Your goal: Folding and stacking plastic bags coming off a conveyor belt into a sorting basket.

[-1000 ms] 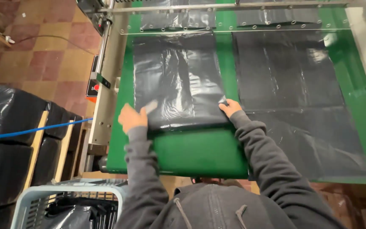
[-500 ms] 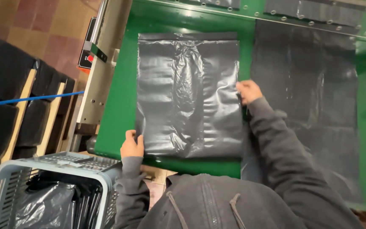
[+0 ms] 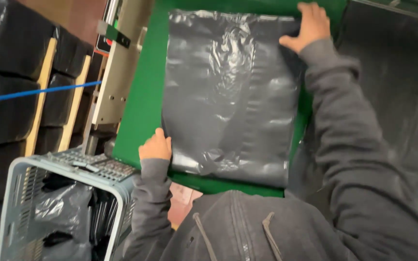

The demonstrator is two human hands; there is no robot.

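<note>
Two hands on one black plastic bag (image 3: 228, 96), spread flat on the green table (image 3: 141, 96) right in front of me. Hands well apart: my left hand (image 3: 156, 146) sits at the bag's near left corner, fingers curled at the edge; can't tell if it's pinching the film or just pressing. My right hand (image 3: 308, 26) is at the far right corner, palm down, fingers spread over the edge, pressing rather than gripping as far as I can see.

Bag is approx. rectangular, thin glossy film, dark grey-black w/ soft highlights. Creases run lengthwise down the middle, and there's a crumpled patch near the near edge; far edge looks straighter, w/ a seam-like band.

More black plastic sheet (image 3: 402, 96) lies to the right, partly under my sleeve, same shiny wrinkled stuff. Table surface is smooth, matte green. Near left: a grey plastic crate (image 3: 13, 193), lattice walls, holding bunched black bags. Far left: stacked black bundles (image 3: 6, 63) between wooden slats, a blue strap (image 3: 35, 92) across them.
</note>
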